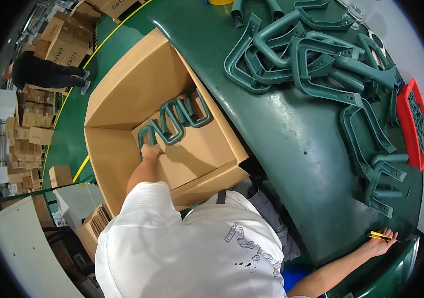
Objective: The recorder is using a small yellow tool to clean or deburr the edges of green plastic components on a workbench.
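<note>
Inside the carton (pixel 122 94), the left grip (pixel 151 151) clasps a green handle (pixel 147 128) that, if dragged, could scuff adjacent handles (pixel 173 141); the right grip (pixel 385 240) holds a yellow cutter (pixel 378 236).

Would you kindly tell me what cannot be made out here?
In the head view:
Green handle: partly hidden by the left hand.
Yellow item: cut off by the top edge.
Pieces in the red tray: too small to count.
Blue item: partly hidden by the right forearm.

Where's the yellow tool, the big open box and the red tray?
Yellow tool (pixel 377 235): head view, its body.
Open box (pixel 145 85): head view, inner wall.
Red tray (pixel 404 120): head view, side wall.
</note>
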Motion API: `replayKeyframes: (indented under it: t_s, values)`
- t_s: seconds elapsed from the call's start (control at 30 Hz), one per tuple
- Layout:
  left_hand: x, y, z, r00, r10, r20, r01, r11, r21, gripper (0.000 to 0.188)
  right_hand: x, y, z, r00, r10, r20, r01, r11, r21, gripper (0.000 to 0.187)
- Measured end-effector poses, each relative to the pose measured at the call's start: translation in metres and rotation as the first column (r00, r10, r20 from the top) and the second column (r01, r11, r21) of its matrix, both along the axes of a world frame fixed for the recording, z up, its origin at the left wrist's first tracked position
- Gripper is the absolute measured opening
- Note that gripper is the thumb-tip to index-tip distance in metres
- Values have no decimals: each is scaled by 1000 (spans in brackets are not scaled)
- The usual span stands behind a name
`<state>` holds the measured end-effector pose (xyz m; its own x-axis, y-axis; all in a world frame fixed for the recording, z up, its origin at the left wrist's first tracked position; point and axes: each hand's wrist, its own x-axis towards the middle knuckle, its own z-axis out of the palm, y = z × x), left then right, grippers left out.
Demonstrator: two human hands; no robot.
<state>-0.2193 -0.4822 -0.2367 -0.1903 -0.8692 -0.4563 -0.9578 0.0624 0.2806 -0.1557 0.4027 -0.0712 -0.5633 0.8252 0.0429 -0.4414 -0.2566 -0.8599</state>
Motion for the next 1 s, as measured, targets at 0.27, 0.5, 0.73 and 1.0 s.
replayKeyframes:
  t_s: [0.27,0.5,0.73,1.0]
  values:
    - [-31,-26,-46,986,-150,69,153,987,-46,15,-5,-12,6,993,-11,121,5,998,55,30]
    - [-18,-99,-71,946,-325,5,324,943,-72,28,-24,-46,9,936,-133,327,28,951,307,49]
    - [-36,-2,38,851,-524,-33,390,673,-629,34,-47,-121,68,875,-271,402,112,920,377,24]
    - [-114,62,126,264,-725,-636,143,682,-718,21,-60,-144,85,626,-400,669,-96,812,576,43]
